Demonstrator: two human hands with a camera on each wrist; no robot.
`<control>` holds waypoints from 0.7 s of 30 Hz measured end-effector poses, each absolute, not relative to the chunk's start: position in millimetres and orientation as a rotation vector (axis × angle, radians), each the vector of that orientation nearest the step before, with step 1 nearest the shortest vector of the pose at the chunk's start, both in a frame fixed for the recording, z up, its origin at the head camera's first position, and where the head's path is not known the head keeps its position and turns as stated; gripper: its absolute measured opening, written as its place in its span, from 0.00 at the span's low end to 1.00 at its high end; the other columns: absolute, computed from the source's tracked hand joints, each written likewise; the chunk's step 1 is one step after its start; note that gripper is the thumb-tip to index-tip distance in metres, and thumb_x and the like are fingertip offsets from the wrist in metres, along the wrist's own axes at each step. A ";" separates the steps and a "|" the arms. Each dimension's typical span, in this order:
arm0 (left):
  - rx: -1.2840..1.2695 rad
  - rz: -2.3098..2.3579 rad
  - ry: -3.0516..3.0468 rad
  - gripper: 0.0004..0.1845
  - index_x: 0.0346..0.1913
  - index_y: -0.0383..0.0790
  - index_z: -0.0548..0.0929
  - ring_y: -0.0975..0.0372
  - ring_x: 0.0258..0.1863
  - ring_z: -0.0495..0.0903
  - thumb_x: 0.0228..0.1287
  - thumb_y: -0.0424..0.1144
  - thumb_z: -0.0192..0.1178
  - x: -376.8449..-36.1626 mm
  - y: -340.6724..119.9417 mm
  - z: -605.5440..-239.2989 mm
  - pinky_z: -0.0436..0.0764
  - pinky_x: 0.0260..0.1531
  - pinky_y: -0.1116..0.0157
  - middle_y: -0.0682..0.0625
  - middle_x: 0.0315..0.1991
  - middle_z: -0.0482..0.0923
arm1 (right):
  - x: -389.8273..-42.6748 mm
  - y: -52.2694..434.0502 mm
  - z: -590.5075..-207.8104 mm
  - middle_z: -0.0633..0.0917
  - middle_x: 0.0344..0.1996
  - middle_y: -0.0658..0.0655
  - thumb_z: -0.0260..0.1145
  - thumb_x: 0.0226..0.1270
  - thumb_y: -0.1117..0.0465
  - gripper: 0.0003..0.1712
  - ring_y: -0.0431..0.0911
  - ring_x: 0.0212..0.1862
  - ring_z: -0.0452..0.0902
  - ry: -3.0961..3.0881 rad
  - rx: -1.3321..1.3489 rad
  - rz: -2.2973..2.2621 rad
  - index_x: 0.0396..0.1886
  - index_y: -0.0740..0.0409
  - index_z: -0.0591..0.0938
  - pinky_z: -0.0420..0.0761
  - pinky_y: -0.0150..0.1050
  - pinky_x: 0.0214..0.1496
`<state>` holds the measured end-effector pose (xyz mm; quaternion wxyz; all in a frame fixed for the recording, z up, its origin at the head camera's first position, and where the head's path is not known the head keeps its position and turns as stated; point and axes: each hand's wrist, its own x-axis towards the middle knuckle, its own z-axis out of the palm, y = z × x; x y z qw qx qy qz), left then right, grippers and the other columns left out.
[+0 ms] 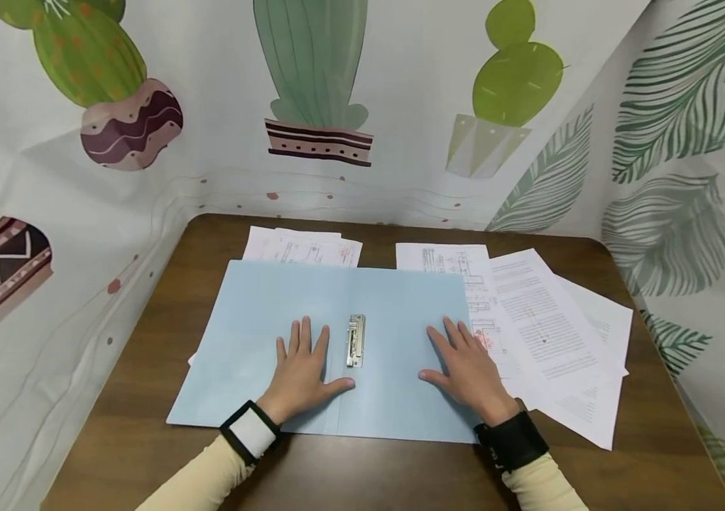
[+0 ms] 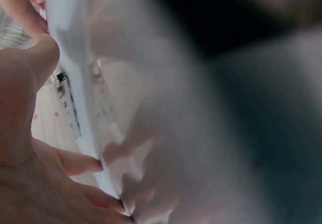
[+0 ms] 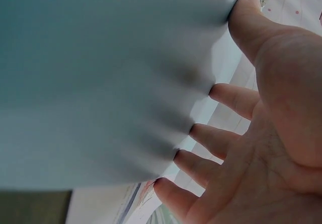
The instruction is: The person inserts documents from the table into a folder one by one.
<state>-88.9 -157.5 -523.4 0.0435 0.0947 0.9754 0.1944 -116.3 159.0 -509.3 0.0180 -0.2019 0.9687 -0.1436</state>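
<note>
A light blue folder [image 1: 260, 298] lies spread flat on the brown table, its metal lever clip [image 1: 355, 341] near the middle fold. My left hand [image 1: 301, 380] rests on the folder left of the clip, fingers straight and spread, thumb pointing toward the clip's lower end. On the right panel, my right hand [image 1: 467, 369] lies with fingers fanned out, its little finger near the folder's right edge. In the right wrist view, the fingertips [image 3: 201, 166] of the right hand touch the blue surface [image 3: 100, 93]. Neither hand holds anything.
Printed sheets [image 1: 547, 326] overlap one another right of the folder, partly tucked beside its edge. More papers [image 1: 304, 246] stick out behind its upper left side. The wooden table [image 1: 138, 369] meets a cloth backdrop [image 1: 400, 163] with cactus prints at the back.
</note>
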 end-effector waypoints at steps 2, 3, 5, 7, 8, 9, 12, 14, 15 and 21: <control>0.287 0.585 2.982 0.61 0.77 0.30 0.63 0.31 0.78 0.40 0.52 0.70 0.71 -88.7 -156.2 -524.2 0.44 0.68 0.26 0.23 0.78 0.44 | -116.5 159.2 -508.8 0.66 0.74 0.72 0.77 0.59 0.41 0.47 0.72 0.75 0.58 3.011 -0.634 -0.457 0.73 0.60 0.74 0.65 0.68 0.69; 0.283 0.570 2.976 0.62 0.78 0.31 0.62 0.32 0.78 0.39 0.52 0.71 0.71 -88.6 -155.7 -524.4 0.43 0.68 0.27 0.24 0.79 0.42 | -116.6 159.3 -508.7 0.66 0.74 0.72 0.77 0.59 0.41 0.47 0.72 0.75 0.58 3.009 -0.635 -0.460 0.73 0.60 0.74 0.64 0.68 0.69; 0.277 0.546 2.965 0.63 0.79 0.32 0.61 0.32 0.79 0.37 0.51 0.72 0.70 -88.8 -155.0 -524.9 0.42 0.68 0.27 0.24 0.79 0.41 | -116.9 159.8 -508.6 0.66 0.75 0.72 0.77 0.59 0.42 0.47 0.72 0.75 0.58 3.006 -0.640 -0.459 0.73 0.59 0.74 0.64 0.68 0.69; 0.276 0.533 2.957 0.63 0.79 0.32 0.60 0.32 0.78 0.36 0.51 0.73 0.70 -89.1 -154.6 -524.6 0.41 0.68 0.27 0.24 0.79 0.40 | -117.3 160.1 -508.5 0.66 0.75 0.72 0.77 0.59 0.42 0.47 0.72 0.75 0.58 3.003 -0.643 -0.455 0.73 0.59 0.74 0.64 0.68 0.69; 0.277 0.523 2.955 0.63 0.79 0.32 0.60 0.31 0.78 0.36 0.51 0.73 0.70 -89.5 -154.6 -524.2 0.41 0.68 0.26 0.24 0.79 0.40 | -117.6 160.3 -508.4 0.66 0.75 0.71 0.77 0.59 0.42 0.47 0.72 0.75 0.58 3.002 -0.644 -0.453 0.73 0.59 0.74 0.64 0.68 0.69; 0.278 0.513 2.952 0.64 0.79 0.32 0.60 0.31 0.78 0.36 0.51 0.73 0.69 -89.8 -154.6 -523.8 0.41 0.68 0.26 0.24 0.79 0.40 | -117.8 160.3 -508.2 0.66 0.75 0.71 0.77 0.59 0.42 0.47 0.72 0.75 0.57 3.001 -0.645 -0.453 0.74 0.59 0.74 0.64 0.69 0.69; 0.276 0.497 2.950 0.64 0.79 0.32 0.59 0.31 0.78 0.36 0.51 0.74 0.69 -89.9 -154.5 -522.4 0.41 0.67 0.26 0.24 0.79 0.40 | -118.4 159.9 -507.5 0.66 0.75 0.71 0.77 0.59 0.42 0.47 0.72 0.75 0.57 2.998 -0.647 -0.455 0.74 0.59 0.73 0.64 0.69 0.69; 0.275 0.485 2.953 0.64 0.79 0.32 0.59 0.31 0.78 0.36 0.51 0.74 0.68 -89.8 -154.2 -522.0 0.42 0.67 0.26 0.24 0.79 0.40 | -118.6 159.6 -507.1 0.66 0.75 0.71 0.77 0.59 0.42 0.48 0.72 0.75 0.57 2.996 -0.644 -0.454 0.74 0.59 0.73 0.64 0.69 0.69; 0.274 0.484 2.956 0.64 0.79 0.32 0.60 0.31 0.78 0.36 0.51 0.75 0.68 -89.9 -154.1 -522.1 0.42 0.67 0.26 0.24 0.79 0.40 | -118.6 159.5 -506.9 0.66 0.75 0.71 0.77 0.59 0.42 0.48 0.72 0.75 0.57 2.994 -0.641 -0.453 0.74 0.59 0.73 0.64 0.69 0.69; 0.272 0.480 2.965 0.64 0.79 0.33 0.60 0.31 0.78 0.37 0.50 0.75 0.68 -91.3 -152.9 -525.6 0.43 0.67 0.26 0.24 0.79 0.41 | -118.3 160.0 -508.9 0.65 0.75 0.71 0.78 0.59 0.42 0.48 0.72 0.76 0.56 2.988 -0.624 -0.455 0.74 0.58 0.73 0.63 0.69 0.70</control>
